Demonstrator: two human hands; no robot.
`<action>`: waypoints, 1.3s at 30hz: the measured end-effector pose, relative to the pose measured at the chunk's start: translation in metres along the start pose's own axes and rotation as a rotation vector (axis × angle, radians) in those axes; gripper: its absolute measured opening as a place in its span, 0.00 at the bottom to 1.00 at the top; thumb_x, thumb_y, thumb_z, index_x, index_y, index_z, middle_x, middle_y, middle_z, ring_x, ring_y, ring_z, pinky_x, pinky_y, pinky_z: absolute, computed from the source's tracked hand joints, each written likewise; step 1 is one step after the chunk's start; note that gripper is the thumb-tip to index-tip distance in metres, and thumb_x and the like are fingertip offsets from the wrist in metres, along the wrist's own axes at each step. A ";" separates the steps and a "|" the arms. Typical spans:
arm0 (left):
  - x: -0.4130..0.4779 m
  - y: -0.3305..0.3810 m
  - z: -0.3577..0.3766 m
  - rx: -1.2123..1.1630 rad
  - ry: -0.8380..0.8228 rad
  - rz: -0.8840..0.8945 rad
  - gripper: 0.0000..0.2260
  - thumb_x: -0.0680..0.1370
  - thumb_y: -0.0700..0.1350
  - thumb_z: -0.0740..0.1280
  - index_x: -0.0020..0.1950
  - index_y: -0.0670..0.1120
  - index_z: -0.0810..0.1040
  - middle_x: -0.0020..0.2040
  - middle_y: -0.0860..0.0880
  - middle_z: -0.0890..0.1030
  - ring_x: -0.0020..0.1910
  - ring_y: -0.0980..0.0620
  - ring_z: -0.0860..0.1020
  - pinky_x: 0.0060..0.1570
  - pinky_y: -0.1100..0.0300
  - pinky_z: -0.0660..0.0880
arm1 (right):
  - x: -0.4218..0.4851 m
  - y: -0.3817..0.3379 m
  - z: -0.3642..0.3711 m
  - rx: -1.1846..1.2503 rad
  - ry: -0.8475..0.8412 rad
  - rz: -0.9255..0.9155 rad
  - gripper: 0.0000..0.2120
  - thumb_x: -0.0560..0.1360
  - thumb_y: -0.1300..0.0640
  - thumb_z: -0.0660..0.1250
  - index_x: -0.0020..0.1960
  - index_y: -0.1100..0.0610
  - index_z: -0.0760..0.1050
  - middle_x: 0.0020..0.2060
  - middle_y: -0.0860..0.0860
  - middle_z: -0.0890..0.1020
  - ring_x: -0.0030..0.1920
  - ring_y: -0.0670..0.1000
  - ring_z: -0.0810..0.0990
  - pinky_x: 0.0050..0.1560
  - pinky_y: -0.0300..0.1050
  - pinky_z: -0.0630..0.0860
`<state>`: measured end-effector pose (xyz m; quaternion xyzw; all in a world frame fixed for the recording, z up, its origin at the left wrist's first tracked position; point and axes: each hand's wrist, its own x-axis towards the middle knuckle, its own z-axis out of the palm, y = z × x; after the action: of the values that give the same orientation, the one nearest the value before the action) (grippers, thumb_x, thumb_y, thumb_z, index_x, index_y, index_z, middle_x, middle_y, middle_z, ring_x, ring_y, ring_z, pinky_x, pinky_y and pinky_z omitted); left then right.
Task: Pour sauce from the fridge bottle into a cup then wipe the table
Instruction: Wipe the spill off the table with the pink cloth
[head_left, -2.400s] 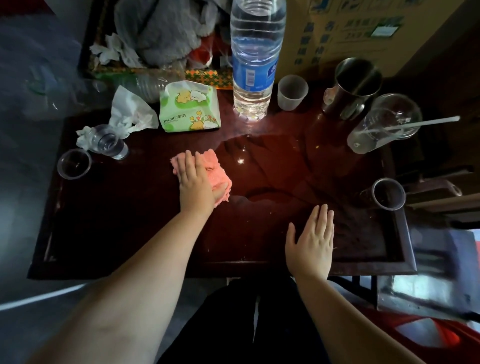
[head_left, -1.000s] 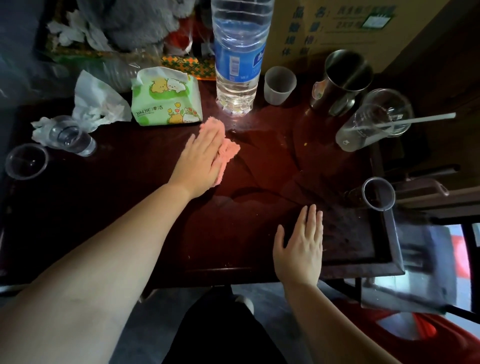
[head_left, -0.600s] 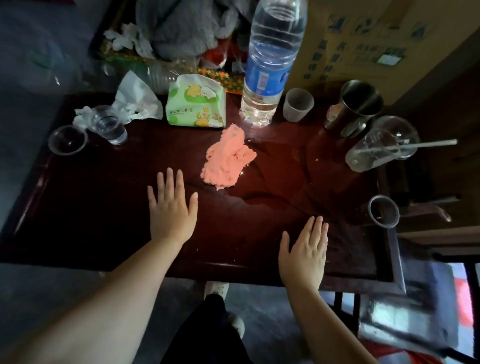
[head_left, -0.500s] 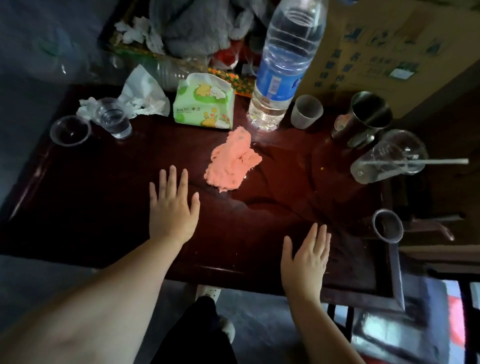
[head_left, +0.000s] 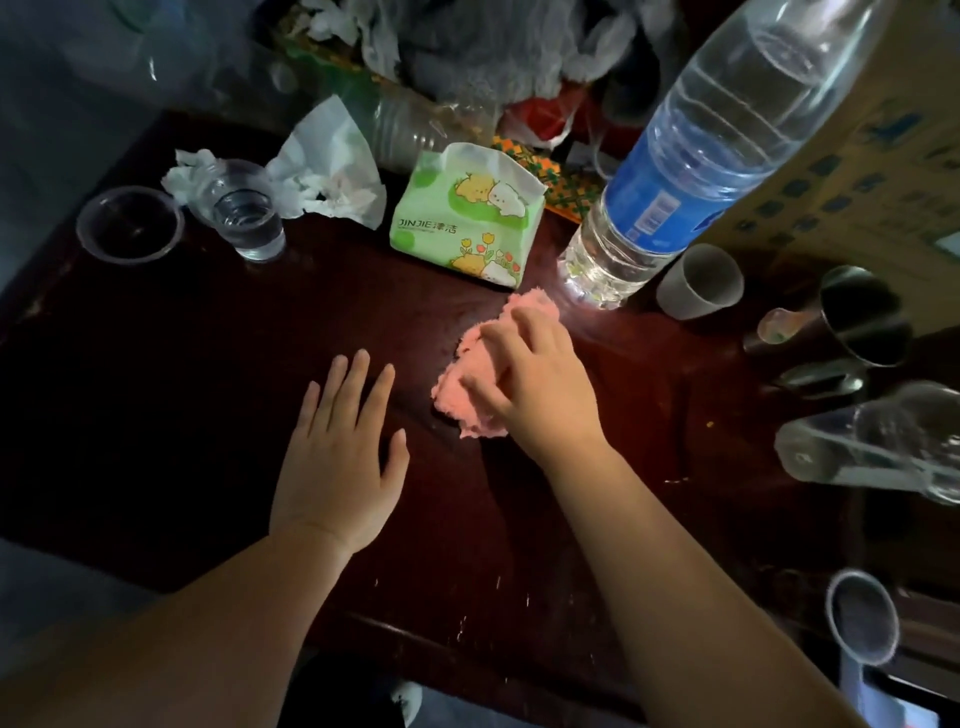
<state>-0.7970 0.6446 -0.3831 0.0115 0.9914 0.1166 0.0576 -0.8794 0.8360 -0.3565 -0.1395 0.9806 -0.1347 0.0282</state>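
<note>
A crumpled pink cloth (head_left: 453, 387) lies on the dark red wooden table (head_left: 156, 395), just in front of a large clear water bottle (head_left: 701, 171). My right hand (head_left: 535, 387) lies over the cloth's right side, its bent fingers gripping it. Left of the cloth, my left hand (head_left: 337, 457) rests flat on the tabletop with straight fingers and holds nothing. A small translucent cup (head_left: 698, 280) stands right of the bottle. At the back left stands a clear plastic cup (head_left: 244, 218) with some liquid in it.
A green tissue pack (head_left: 467, 223) and crumpled tissues (head_left: 327, 171) sit behind the cloth. An empty plastic cup (head_left: 130, 226) is at the far left. On the right are a steel mug (head_left: 857, 317), a tipped glass jug (head_left: 872, 447) and a metal cup (head_left: 862, 618).
My left hand let go of the cloth and drew back to lie flat on the table. My right hand left the front edge and moved onto the cloth.
</note>
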 end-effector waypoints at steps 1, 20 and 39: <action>0.000 0.000 0.000 0.005 -0.004 -0.001 0.28 0.78 0.56 0.44 0.77 0.46 0.54 0.78 0.45 0.52 0.77 0.49 0.47 0.75 0.50 0.49 | 0.000 0.001 0.004 -0.008 0.029 0.006 0.24 0.72 0.42 0.64 0.64 0.54 0.72 0.64 0.56 0.71 0.65 0.56 0.67 0.64 0.49 0.66; 0.000 0.000 -0.002 -0.028 -0.012 -0.003 0.28 0.78 0.55 0.46 0.77 0.46 0.57 0.78 0.46 0.53 0.77 0.50 0.48 0.75 0.49 0.49 | 0.009 0.022 0.000 -0.014 0.164 0.126 0.23 0.74 0.43 0.61 0.63 0.57 0.71 0.61 0.57 0.73 0.61 0.56 0.70 0.60 0.49 0.66; -0.001 0.001 -0.003 -0.033 -0.010 0.005 0.29 0.78 0.56 0.44 0.77 0.46 0.55 0.78 0.45 0.51 0.77 0.50 0.46 0.75 0.51 0.46 | -0.025 0.056 -0.004 -0.053 0.251 0.423 0.17 0.74 0.46 0.62 0.60 0.51 0.76 0.54 0.55 0.77 0.61 0.61 0.73 0.59 0.59 0.71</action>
<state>-0.7960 0.6452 -0.3797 0.0137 0.9890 0.1332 0.0623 -0.8712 0.8958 -0.3675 0.0860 0.9870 -0.1165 -0.0698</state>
